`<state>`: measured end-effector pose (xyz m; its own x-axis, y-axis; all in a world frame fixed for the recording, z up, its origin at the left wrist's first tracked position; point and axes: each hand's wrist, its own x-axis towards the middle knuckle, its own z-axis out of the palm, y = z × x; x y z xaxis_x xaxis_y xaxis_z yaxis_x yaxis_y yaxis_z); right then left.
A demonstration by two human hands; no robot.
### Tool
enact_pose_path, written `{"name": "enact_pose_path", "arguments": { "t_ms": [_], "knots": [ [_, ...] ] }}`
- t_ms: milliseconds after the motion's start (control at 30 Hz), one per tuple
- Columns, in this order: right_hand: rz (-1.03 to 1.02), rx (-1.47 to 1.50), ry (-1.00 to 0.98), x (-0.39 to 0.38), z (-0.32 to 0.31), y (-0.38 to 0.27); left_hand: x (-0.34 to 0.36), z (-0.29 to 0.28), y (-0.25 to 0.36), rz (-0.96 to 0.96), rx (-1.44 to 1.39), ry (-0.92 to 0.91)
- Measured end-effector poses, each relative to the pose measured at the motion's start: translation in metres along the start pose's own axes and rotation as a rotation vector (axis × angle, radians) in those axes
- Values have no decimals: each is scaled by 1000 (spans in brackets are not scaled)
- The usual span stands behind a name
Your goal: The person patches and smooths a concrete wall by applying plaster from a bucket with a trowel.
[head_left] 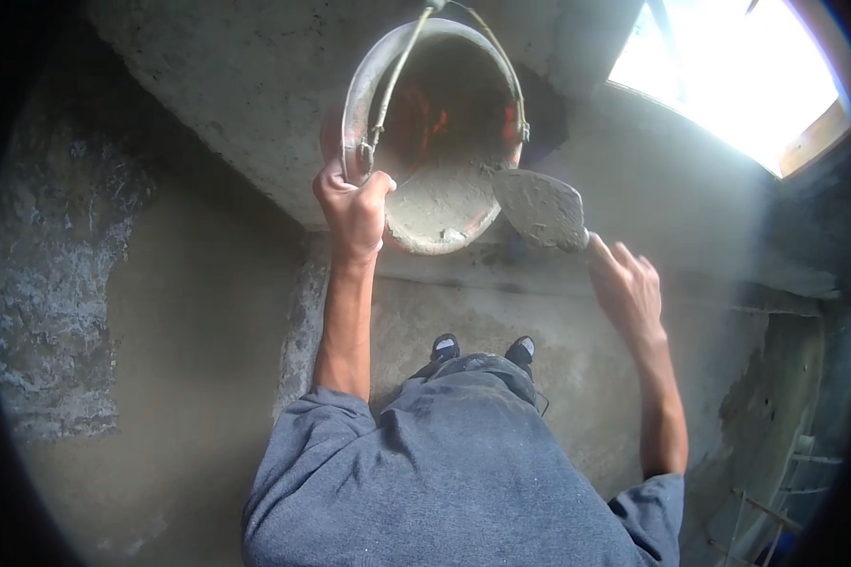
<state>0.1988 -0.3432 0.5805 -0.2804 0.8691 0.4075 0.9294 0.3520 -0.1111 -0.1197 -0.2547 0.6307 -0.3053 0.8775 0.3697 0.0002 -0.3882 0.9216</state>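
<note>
A mortar-smeared bucket (473, 99) is tipped so that its mouth faces me, with wet grey mortar (435, 200) lying along its lower inside wall. My left hand (355, 210) is closed on the left rim, thumb over the edge, close to where the wire handle (394, 92) joins. A trowel (542, 212) with a broad, mortar-coated blade is in my right hand (629, 286). Its blade tip reaches the bucket's lower right rim. Most of the trowel's grip is hidden by my fingers.
Bright light enters through an opening (728, 71) with a wooden frame at the upper right. Rough plastered walls stand around me, with a flaking patch (57, 293) at left. A ladder-like frame (775, 510) shows at the lower right. My feet are on a grey floor (577, 378).
</note>
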Motion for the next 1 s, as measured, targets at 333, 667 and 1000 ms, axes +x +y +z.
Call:
{"name": "enact_pose_path", "arguments": {
  "t_ms": [333,667,1000],
  "knots": [
    [-251,345,-246,-6,47,-6,-22,7,12,83,183,-103],
    [116,846,-351,-35,60,-59,-34,-1,-17,-35,282,-25],
    [673,928,-252,-72,76,-60,-70,-77,-74,-622,500,436]
  ]
}}
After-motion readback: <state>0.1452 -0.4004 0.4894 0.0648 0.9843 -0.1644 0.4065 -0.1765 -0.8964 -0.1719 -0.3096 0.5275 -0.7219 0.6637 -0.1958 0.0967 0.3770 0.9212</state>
